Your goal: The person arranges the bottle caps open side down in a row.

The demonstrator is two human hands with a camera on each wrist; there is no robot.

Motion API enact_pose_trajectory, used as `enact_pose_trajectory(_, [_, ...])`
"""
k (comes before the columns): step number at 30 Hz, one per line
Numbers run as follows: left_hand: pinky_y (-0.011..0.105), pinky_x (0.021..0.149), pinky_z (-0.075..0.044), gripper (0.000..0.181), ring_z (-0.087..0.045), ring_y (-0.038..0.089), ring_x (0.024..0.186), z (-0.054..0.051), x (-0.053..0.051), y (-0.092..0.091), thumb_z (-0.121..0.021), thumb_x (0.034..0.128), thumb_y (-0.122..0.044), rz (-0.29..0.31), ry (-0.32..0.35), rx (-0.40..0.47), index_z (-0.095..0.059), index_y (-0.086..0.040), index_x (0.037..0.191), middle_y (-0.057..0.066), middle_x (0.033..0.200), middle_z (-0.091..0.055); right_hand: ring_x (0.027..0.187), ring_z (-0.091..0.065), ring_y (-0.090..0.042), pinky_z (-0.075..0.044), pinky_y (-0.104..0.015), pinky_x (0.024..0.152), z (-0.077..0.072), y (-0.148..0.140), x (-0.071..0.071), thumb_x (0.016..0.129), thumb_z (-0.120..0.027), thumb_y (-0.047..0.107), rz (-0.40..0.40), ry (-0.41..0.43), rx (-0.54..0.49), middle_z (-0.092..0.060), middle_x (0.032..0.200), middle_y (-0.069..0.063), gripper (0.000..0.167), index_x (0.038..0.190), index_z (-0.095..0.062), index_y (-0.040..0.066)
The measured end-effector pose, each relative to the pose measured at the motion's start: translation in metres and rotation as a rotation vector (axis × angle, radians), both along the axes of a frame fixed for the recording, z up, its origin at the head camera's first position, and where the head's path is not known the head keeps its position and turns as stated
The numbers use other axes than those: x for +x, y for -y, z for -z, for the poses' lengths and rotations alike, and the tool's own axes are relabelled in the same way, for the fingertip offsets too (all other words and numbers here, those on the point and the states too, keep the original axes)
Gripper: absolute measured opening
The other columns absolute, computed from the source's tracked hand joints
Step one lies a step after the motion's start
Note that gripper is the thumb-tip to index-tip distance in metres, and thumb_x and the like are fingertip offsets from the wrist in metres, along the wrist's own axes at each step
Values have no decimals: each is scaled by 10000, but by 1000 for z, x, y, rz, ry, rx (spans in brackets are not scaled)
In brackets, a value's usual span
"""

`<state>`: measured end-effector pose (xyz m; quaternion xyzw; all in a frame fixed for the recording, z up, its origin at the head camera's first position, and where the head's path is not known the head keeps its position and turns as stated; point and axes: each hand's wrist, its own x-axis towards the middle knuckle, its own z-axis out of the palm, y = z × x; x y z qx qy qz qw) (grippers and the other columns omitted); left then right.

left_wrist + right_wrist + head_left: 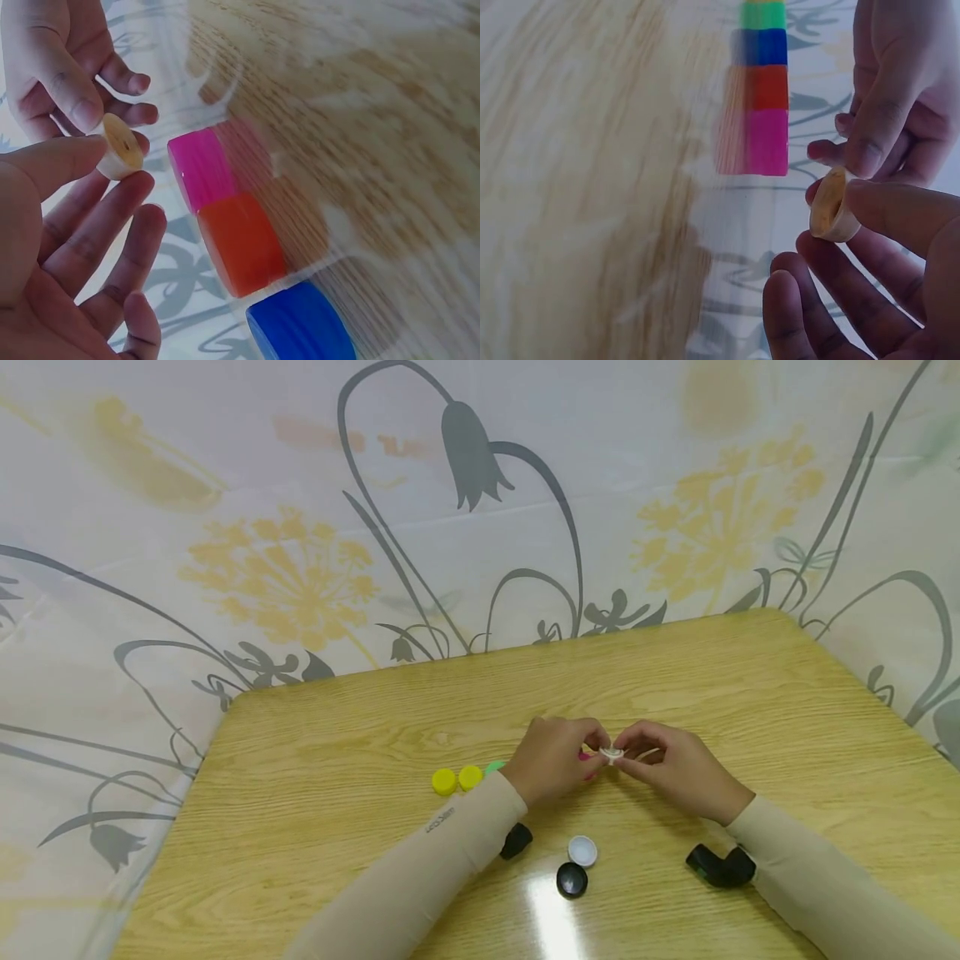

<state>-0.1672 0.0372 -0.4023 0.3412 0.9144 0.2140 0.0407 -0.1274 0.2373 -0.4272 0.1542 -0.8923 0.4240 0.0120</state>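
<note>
A small white bottle cap (611, 755) is held just above the table between my two hands. My left hand (557, 760) pinches its edge between thumb and fingertips. From the other side, my right hand (675, 770) pinches the cap too, its remaining fingers loosely bent. The wrist views show the cap tilted, its hollow side (126, 145) visible. Close by stands a row of coloured caps: pink (201, 169), orange (241, 246) and blue (301, 327), then green (764, 15). In the head view my left hand hides part of that row.
Two yellow caps (457, 779) lie at the row's left end. Nearer me, a white cap (582, 851) lies hollow side up beside a black cap (572, 880). Black devices (722, 866) show at both sleeves. A patterned cloth (465, 527) hangs behind the wooden table (337, 735).
</note>
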Motion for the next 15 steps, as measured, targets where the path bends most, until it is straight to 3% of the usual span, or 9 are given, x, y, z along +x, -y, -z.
enact_pose_trajectory(4, [379, 947, -416, 142, -690, 38, 956, 1, 1, -3, -687, 957, -313, -11, -6, -27, -710, -226, 1067, -121, 1009, -758, 904, -683, -99, -575, -232, 767, 1, 0, 0, 910, -738, 122, -4, -17, 1, -721, 1022, -46, 144, 1044, -695, 89])
enact_pose_trajectory(15, [311, 857, -380, 202, -654, 42, 945, 7, -2, -9, -718, 930, -338, -9, -35, -71, -695, -233, 1101, -131, 1021, -748, 885, -698, -132, -587, -270, 755, 8, 0, -3, 878, -752, 46, -5, -54, 40, -729, 988, -37, 151, 1012, -694, 84])
